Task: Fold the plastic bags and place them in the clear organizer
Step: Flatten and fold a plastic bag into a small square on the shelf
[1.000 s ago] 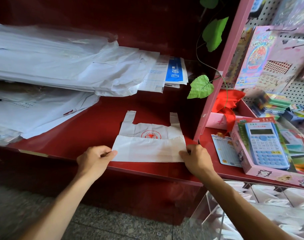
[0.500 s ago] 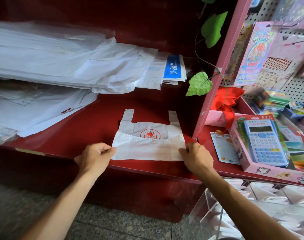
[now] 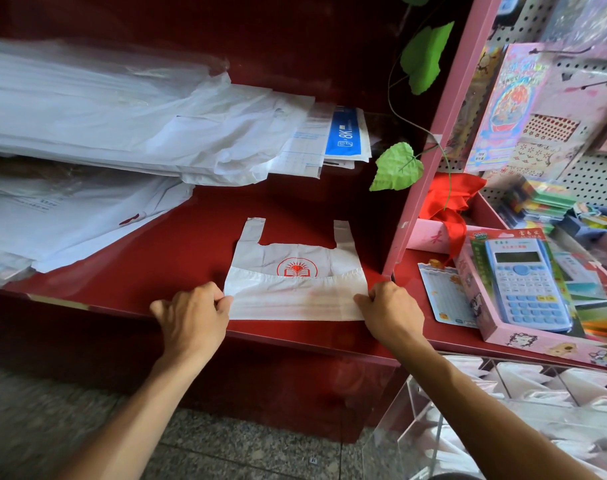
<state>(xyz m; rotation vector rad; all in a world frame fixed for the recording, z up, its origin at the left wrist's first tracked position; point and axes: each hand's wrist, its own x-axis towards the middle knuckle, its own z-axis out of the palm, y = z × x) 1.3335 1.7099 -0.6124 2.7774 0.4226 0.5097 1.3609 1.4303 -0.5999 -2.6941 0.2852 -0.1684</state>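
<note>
Half-folded white plastic bag (image 3: 295, 292) between left hand (image 3: 191, 317) and right hand (image 3: 390, 313)

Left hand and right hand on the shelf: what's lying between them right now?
In the head view, the white plastic bag spans the gap between the left hand and the right hand; each pinches one end of its folded-up lower part on the red shelf.

The plastic bag (image 3: 295, 289) is showing thin, matt white film, faintly creased, with a red printed emblem. The red shelf (image 3: 177, 251) is looking smooth and semi-glossy. The clear organizer (image 3: 416, 420) is gleaming like acrylic. The floor (image 3: 226, 445) is appearing as speckled stone.
</note>
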